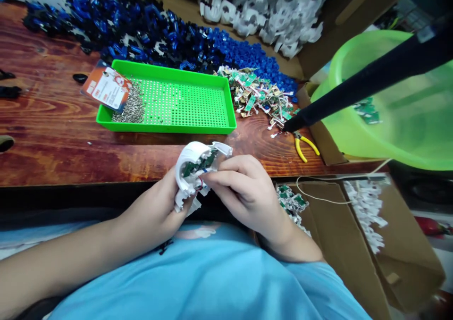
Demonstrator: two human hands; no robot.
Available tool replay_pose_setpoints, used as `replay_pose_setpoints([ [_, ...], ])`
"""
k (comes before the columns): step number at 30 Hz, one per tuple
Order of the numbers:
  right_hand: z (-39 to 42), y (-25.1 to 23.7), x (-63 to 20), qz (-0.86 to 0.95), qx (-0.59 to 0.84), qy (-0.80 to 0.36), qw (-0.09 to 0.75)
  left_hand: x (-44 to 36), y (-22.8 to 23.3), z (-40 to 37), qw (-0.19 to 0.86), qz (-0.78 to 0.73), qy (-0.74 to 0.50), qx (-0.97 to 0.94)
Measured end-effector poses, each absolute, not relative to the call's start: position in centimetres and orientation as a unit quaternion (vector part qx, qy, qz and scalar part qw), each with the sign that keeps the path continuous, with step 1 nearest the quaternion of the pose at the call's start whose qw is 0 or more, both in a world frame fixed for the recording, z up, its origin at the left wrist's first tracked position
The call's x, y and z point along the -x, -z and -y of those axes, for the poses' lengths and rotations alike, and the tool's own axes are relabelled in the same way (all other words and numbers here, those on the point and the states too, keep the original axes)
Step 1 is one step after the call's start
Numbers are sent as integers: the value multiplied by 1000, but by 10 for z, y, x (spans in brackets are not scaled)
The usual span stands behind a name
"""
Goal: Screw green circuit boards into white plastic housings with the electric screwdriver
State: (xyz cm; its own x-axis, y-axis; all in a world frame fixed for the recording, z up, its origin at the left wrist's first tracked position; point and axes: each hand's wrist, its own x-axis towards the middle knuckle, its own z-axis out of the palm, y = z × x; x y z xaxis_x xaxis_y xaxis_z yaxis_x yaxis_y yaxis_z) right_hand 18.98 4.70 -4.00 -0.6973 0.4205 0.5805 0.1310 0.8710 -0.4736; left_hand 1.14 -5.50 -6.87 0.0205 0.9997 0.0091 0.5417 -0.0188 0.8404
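My left hand (155,206) is closed around a curved white plastic shell (184,164), held tilted just off the near edge of the table. Inside the shell sits a green circuit board (203,162), and a red wire (200,183) shows below it. My right hand (244,188) reaches into the shell's open side with thumb and fingers pinched together beside the wire. What lies between those fingertips is too small and covered to make out.
Beyond the shell lies a green perforated tray (191,126) with small screws (132,105) and a printed card (108,86). Behind are blue and black parts (141,27) and small circuit boards (251,91). Yellow-handled pliers (302,147), a dark pole (354,84) and a green basin (339,122) stand right.
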Motion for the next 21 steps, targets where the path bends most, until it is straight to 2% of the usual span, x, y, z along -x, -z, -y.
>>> replay_pose_setpoints([
  [4, -50, 42, -201, 797, 254, -297, 461, -7, 66, 48, 334, -635, -282, -637],
  [5, -51, 43, -202, 781, 273, -317, 463, -7, 65, 46, 327, -634, -264, -649],
  [10, -50, 44, -198, 827, 294, -354, 324, -24, 57, 30, 291, -588, -209, -725],
  [14, -57, 35, -216, 802, 320, -364, 350, -40, 54, 17, 352, -527, -168, -755],
  [17, -67, 21, -258, 823, 337, -319, 329, -43, 55, 12, 419, -458, -180, -763],
  [19, -72, 13, -298, 857, 370, -242, 264, -37, 54, 10, 442, -438, -177, -762],
  [21, -75, 9, -342, 876, 436, -156, 139, -27, 49, 6, 437, -436, -166, -769],
])
